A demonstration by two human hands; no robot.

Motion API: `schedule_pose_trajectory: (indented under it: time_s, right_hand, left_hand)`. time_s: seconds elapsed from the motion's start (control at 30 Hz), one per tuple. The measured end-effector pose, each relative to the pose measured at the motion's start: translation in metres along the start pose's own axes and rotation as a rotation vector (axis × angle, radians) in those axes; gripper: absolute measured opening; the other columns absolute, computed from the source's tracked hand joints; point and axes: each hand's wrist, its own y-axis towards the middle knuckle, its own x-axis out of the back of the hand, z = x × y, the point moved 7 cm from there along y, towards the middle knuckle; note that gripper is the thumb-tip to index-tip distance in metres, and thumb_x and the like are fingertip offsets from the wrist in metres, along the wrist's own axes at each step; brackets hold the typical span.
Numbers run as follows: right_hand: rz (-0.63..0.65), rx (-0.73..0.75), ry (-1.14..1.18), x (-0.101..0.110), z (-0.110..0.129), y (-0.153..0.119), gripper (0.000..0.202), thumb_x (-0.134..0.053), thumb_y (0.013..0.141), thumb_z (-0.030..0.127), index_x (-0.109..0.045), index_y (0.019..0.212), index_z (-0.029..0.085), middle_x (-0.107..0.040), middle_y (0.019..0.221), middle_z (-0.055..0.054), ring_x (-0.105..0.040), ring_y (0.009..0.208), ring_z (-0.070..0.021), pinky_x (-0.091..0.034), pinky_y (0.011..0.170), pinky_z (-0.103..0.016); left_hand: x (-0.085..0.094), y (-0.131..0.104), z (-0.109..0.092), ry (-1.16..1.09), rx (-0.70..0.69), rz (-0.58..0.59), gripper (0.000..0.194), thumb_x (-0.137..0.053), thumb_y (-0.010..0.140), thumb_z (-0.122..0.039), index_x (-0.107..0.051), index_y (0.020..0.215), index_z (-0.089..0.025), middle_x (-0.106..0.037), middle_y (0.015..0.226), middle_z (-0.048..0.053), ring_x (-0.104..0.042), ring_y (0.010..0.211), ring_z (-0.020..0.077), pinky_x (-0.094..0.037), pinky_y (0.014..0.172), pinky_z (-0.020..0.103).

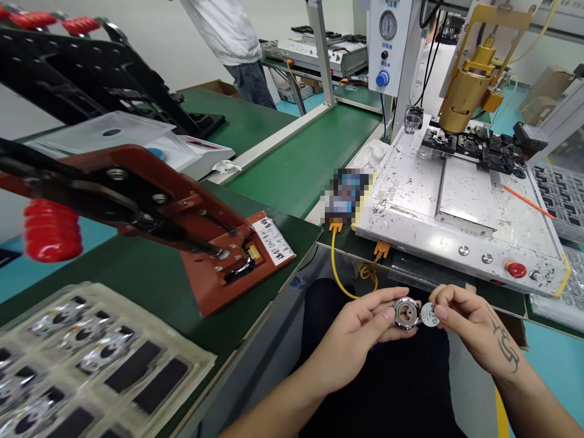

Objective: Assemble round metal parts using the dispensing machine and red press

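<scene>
Above my lap, my left hand (360, 328) grips a round silver metal case (406, 313) by its edge, with the fingers behind it and the thumb in front. The case shows a ring and an opening at its middle. Just to its right, my right hand (463, 316) pinches a small pale disc (429, 315) with dark print between thumb and fingers. Disc and case are side by side, very close; whether they touch I cannot tell.
A brown press (219, 267) with a red grip (52, 231) stands left, behind a tray of parts (104, 371). At right is a machine (456, 243) with a gold cylinder (465, 97). An orange cable (335, 261) hangs between. A person (237, 42) stands behind.
</scene>
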Motion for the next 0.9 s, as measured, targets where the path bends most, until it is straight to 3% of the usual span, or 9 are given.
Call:
schedule_pose_trajectory:
  time_s: [0.23, 0.57, 0.73, 0.9]
  right_hand:
    - [-0.010, 0.034, 0.029, -0.001, 0.003, 0.000, 0.035, -0.081, 0.099, 0.048, -0.067, 0.079, 0.023, -0.064, 0.090, -0.001, -0.055, 0.082, -0.0171, -0.045, 0.075, -0.029]
    - [0.017, 0.039, -0.010, 0.001, -0.003, 0.002, 0.031, -0.077, 0.102, 0.046, -0.068, 0.083, 0.024, -0.067, 0.109, -0.002, -0.059, 0.092, -0.0178, -0.047, 0.081, -0.030]
    - [0.042, 0.050, -0.097, -0.011, 0.005, 0.002, 0.027, -0.076, 0.103, 0.045, -0.068, 0.086, 0.024, -0.067, 0.124, -0.003, -0.064, 0.108, -0.0213, -0.049, 0.095, -0.032]
    - [0.035, 0.073, -0.189, -0.022, 0.011, 0.002, 0.025, -0.072, 0.105, 0.043, -0.067, 0.088, 0.025, -0.067, 0.119, -0.003, -0.064, 0.103, -0.0210, -0.049, 0.092, -0.034]
  left_hand:
    - [-0.002, 0.000, -0.001, -0.031, 0.012, 0.004, 0.044, -0.087, 0.096, -0.042, -0.082, 0.132, -0.019, -0.085, 0.124, 0.013, -0.082, 0.112, 0.0284, -0.069, 0.101, 0.041]
    - [-0.001, -0.001, -0.004, 0.041, -0.017, -0.005, 0.046, -0.084, 0.098, -0.046, -0.079, 0.136, -0.021, -0.084, 0.127, 0.012, -0.081, 0.115, 0.0299, -0.068, 0.105, 0.045]
    - [-0.009, 0.000, -0.007, 0.095, -0.061, 0.015, 0.044, -0.082, 0.099, -0.046, -0.080, 0.136, -0.022, -0.084, 0.126, 0.011, -0.080, 0.116, 0.0279, -0.067, 0.105, 0.042]
    - [-0.010, -0.002, -0.004, 0.140, -0.081, 0.005, 0.047, -0.078, 0.102, -0.047, -0.076, 0.141, -0.021, -0.080, 0.137, 0.012, -0.078, 0.124, 0.0294, -0.065, 0.110, 0.043]
